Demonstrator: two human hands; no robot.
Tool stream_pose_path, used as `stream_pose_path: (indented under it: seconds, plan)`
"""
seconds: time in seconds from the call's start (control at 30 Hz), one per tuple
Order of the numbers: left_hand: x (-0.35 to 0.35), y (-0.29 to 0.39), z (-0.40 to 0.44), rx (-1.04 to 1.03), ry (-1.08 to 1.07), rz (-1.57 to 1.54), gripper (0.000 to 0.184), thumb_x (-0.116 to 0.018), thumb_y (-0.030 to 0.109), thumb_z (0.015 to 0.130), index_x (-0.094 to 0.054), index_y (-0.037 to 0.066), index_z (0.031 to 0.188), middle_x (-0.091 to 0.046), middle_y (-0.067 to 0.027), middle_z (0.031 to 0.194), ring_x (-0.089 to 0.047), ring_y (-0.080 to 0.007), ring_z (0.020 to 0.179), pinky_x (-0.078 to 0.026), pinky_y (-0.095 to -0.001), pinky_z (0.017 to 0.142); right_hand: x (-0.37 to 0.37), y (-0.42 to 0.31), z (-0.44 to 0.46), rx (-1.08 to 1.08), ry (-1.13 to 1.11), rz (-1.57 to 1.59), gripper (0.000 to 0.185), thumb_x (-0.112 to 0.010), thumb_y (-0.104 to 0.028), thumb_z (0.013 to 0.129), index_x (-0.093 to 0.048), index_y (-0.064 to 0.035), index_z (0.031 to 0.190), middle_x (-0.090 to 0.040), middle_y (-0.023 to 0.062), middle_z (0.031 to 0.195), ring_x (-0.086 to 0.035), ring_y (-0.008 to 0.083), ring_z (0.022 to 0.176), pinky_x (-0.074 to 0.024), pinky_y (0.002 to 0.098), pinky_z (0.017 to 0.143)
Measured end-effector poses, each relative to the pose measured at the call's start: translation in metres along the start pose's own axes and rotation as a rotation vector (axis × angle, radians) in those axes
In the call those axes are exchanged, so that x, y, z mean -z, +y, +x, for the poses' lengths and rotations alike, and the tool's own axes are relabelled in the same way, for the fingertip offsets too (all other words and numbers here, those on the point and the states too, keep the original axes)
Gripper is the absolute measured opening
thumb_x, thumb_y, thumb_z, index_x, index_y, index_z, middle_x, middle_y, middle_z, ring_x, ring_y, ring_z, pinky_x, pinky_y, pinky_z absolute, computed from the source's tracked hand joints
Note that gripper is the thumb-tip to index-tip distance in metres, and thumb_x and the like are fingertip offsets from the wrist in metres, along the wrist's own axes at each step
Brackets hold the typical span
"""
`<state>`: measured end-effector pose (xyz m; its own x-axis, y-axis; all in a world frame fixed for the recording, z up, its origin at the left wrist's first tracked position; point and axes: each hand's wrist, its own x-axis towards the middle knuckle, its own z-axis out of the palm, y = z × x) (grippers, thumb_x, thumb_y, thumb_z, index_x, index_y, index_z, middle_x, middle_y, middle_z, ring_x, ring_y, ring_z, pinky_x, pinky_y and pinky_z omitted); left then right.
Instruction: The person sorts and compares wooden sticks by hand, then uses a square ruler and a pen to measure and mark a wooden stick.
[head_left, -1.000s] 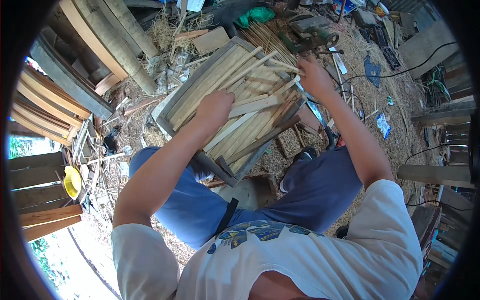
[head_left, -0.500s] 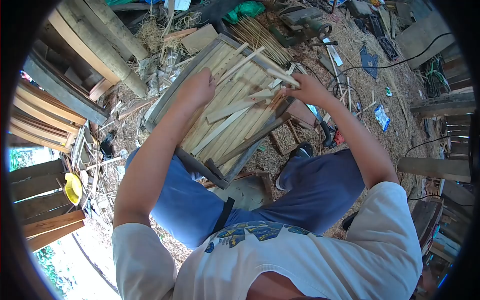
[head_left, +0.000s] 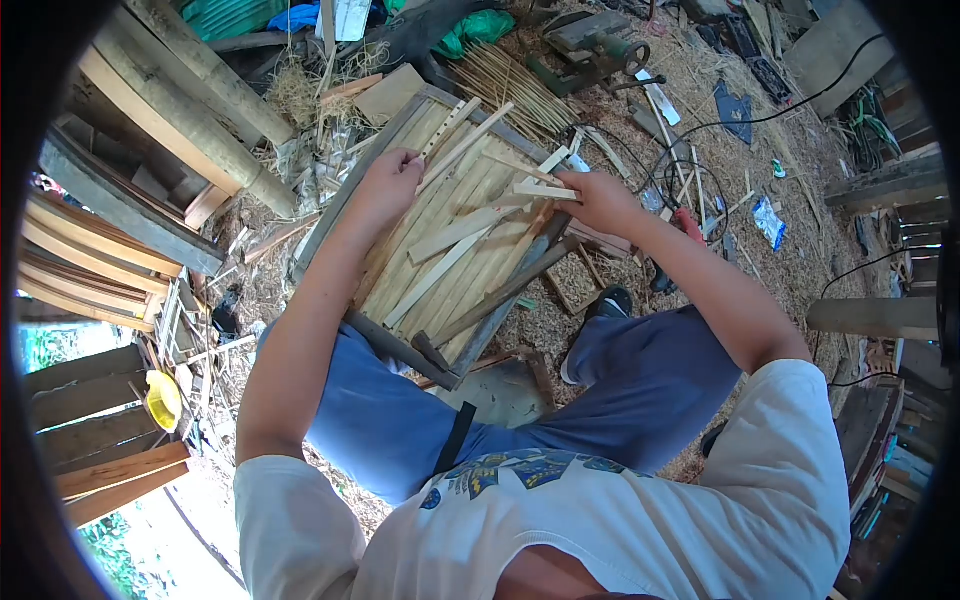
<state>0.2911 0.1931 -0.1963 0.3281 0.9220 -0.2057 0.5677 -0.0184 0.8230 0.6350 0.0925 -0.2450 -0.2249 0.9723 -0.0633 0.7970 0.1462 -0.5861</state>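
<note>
A slatted wooden board with a raised dark frame [head_left: 477, 352] lies tilted before my knees, with loose wood pieces on it. My left hand [head_left: 392, 187], over its left side, is closed on a thin wood strip with small dark marks [head_left: 441, 130]. Another long strip [head_left: 467, 147] lies just right of that hand. At the board's right edge my right hand [head_left: 597, 203] pinches short wood strips [head_left: 546, 191]. Below it rest a flat wood piece [head_left: 458, 234] and a longer thin slat [head_left: 437, 275].
Thin sticks [head_left: 512, 88] lie beyond the board, beside a green metal vise [head_left: 590, 62]. Black cable [head_left: 770, 120] crosses the shavings at right. A tool with a red part [head_left: 689, 225] lies right of my right hand. A yellow bowl [head_left: 163, 401] is at left.
My left hand has moved back left from the board's middle and now holds the marked strip. My right hand has come lower and slightly left, with short strips in its fingers.
</note>
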Motion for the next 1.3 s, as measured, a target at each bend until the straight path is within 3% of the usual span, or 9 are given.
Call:
stream_pose_path:
  seconds: [0.2,0.37,0.47,0.6,0.67,0.9,1.0,1.1,1.3]
  plan:
    - [0.006,0.01,-0.014,0.131,-0.018,-0.227,0.03,-0.054,0.02,0.106,-0.065,0.003,0.127,-0.061,0.0022,0.085,-0.048,-0.005,0.067,-0.04,-0.0226,0.06,0.012,-0.002,-0.002,0.083,-0.064,0.121,0.029,-0.079,-0.016,0.091,-0.074,-0.0101,0.119,-0.076,0.0153,0.097,-0.072,0.0316,0.09,-0.0551,0.0416,0.083]
    - [0.002,0.006,-0.027,0.159,-0.064,-0.335,0.031,-0.05,0.023,0.107,-0.066,0.003,0.125,-0.06,0.0021,0.085,-0.049,-0.0057,0.067,-0.041,-0.0232,0.061,0.028,-0.001,-0.003,0.092,-0.082,0.317,0.023,-0.08,-0.014,0.092,-0.075,-0.0046,0.113,-0.076,0.007,0.091,-0.07,0.0156,0.086,-0.0537,0.0356,0.083]
    - [-0.001,0.012,-0.036,0.152,-0.149,-0.358,0.032,-0.05,0.026,0.109,-0.067,0.004,0.123,-0.06,0.0017,0.084,-0.048,-0.0059,0.067,-0.041,-0.0236,0.062,0.037,-0.012,-0.005,0.058,-0.094,0.512,0.015,-0.083,-0.01,0.091,-0.077,-0.0052,0.104,-0.075,0.0013,0.094,-0.068,0.0109,0.093,-0.0529,0.0338,0.085]
    - [-0.007,0.026,-0.046,0.108,-0.2,-0.436,0.035,-0.05,0.031,0.111,-0.068,0.003,0.121,-0.059,0.0011,0.083,-0.047,-0.0065,0.068,-0.04,-0.0247,0.063,0.033,-0.007,-0.001,-0.048,-0.196,0.556,0.014,-0.081,-0.012,0.093,-0.075,-0.0045,0.104,-0.073,-0.0011,0.097,-0.066,0.0094,0.092,-0.0516,0.0301,0.085]
    - [-0.006,0.025,-0.041,0.101,-0.274,-0.516,0.035,-0.056,0.033,0.109,-0.067,0.003,0.123,-0.06,0.0008,0.085,-0.047,-0.0069,0.069,-0.04,-0.0247,0.063,0.018,0.007,0.0,-0.009,-0.211,0.723,0.018,-0.079,-0.016,0.095,-0.074,-0.0031,0.106,-0.072,-0.001,0.097,-0.064,0.0081,0.092,-0.0518,0.0285,0.083]
    - [-0.017,0.03,-0.051,0.07,-0.393,-0.374,0.047,-0.08,0.036,0.096,-0.064,0.002,0.126,-0.059,0.0026,0.087,-0.047,-0.0057,0.067,-0.04,-0.024,0.059,0.018,-0.012,-0.008,-0.325,-0.274,0.894,0.027,-0.081,-0.027,0.096,-0.067,-0.0103,0.11,-0.055,-0.0043,0.08,-0.051,0.0092,0.071,-0.043,0.0305,0.067]
    - [-0.015,0.033,-0.055,0.136,-0.496,-0.515,0.046,-0.079,0.031,0.097,-0.063,0.001,0.127,-0.065,-0.0009,0.091,-0.046,-0.0058,0.068,-0.04,-0.0231,0.061,0.016,-0.007,-0.005,-0.406,-0.317,1.003,0.027,-0.081,-0.029,0.097,-0.062,-0.0122,0.107,-0.048,-0.0071,0.077,-0.044,0.0079,0.066,-0.0423,0.0295,0.067]
    - [-0.019,0.024,-0.053,0.1,-0.462,-0.422,0.043,-0.079,0.027,0.098,-0.062,0.001,0.127,-0.065,-0.0016,0.091,-0.045,-0.0056,0.067,-0.039,-0.0233,0.06,0.017,0.001,-0.004,-0.479,-0.403,1.082,0.026,-0.08,-0.029,0.098,-0.061,-0.0131,0.103,-0.045,-0.0083,0.078,-0.041,0.007,0.066,-0.0424,0.03,0.068]
    - [-0.017,0.021,-0.05,0.177,-0.47,-0.57,0.029,-0.073,0.025,0.103,-0.063,0.003,0.12,-0.064,-0.0006,0.09,-0.044,-0.0061,0.065,-0.039,-0.0257,0.06,0.008,0.005,-0.001,-0.437,-0.311,0.993,0.031,-0.083,-0.033,0.095,-0.064,-0.0088,0.1,-0.054,-0.0015,0.074,-0.047,0.0121,0.064,-0.0425,0.0323,0.065]
